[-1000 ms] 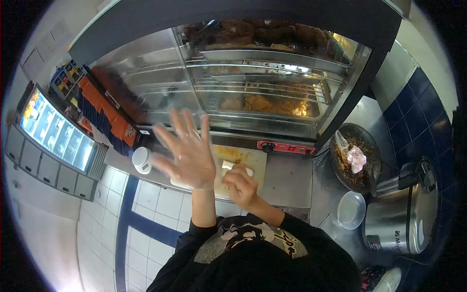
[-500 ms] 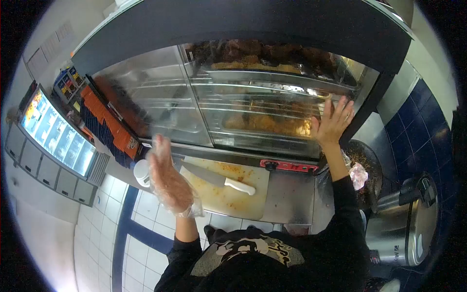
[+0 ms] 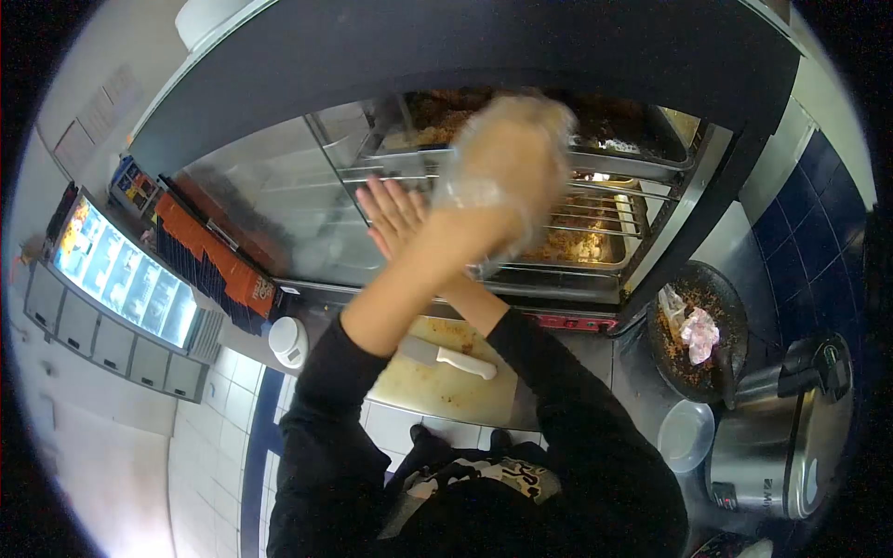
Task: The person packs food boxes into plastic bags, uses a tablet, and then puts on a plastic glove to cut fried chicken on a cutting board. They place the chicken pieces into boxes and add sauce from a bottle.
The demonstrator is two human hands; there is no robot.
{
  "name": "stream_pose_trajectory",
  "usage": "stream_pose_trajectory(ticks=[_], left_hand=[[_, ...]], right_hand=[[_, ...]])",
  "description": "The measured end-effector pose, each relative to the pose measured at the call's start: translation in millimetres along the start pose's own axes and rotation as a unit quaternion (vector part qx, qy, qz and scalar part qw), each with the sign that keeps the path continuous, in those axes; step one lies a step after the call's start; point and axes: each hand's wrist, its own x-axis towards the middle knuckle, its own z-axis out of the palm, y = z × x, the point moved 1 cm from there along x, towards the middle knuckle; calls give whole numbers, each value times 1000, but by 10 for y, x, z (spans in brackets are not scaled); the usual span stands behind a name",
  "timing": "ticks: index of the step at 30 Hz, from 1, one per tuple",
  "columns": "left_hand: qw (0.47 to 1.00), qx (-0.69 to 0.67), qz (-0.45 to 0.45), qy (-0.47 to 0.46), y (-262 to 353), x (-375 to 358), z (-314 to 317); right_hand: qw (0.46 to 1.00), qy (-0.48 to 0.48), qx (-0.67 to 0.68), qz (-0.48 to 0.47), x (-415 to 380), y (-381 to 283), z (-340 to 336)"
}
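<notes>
My left hand (image 3: pixel 512 163), in a clear plastic glove, reaches across my right forearm to the warming cabinet's uncovered right side. It is blurred, and its fingers cannot be made out. Bare and with fingers spread, my right hand (image 3: pixel 395 216) lies against the sliding glass door (image 3: pixel 326 200). Behind my left hand are an upper tray (image 3: pixel 651 166) of dark browned food and a lower tray (image 3: pixel 577 246) with golden food under wire racks. A white-handled knife (image 3: pixel 465 363) rests on the stained cutting board (image 3: pixel 437 395) below, partly hidden by my arm.
To the right, a dark pan (image 3: pixel 730 321) holds crumbs and crumpled plastic. A clear bowl (image 3: pixel 686 435) and a steel cooker (image 3: pixel 758 446) stand nearer. At the left are a white round container (image 3: pixel 287 341), orange boxes (image 3: pixel 214 246) and a lit display fridge (image 3: pixel 126 270).
My right hand has moved left and the glass door has slid left, uncovering the cabinet's right side. My gloved left hand has moved up and right, across my right arm.
</notes>
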Motion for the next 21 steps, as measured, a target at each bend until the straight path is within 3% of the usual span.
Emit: stream_pose_trajectory(ticks=[2,4,6,7,9,11,15,20,21], left_hand=[[955,116,-187,-198,-329,299,36],[955,247,-126,-111,-800,413,291],[932,334,-7,138,-1277,486,594],[922,350,-3,168,-1406,570,638],[932,340,-40,121,-1522,768,617],[941,325,-69,69,-1547,851,568],[951,298,-78,-2,-1518,859,544],[960,270,-56,-43,-1361,701,555],[962,263,-47,-46,-1305,656,536]], right_hand=[[998,-20,51,-20,-28,-39,151],[968,25,249,-17,-216,-79,103],[948,55,314,-13,-574,-219,-115],[936,85,342,-18,-827,-318,-130],[913,-203,352,36,-1515,-521,-72],[893,-352,266,92,-2044,-540,-122],[901,-364,202,122,-2848,-576,-50],[901,-373,199,96,-2793,-595,31],[862,-425,235,144,-2707,-580,34]])
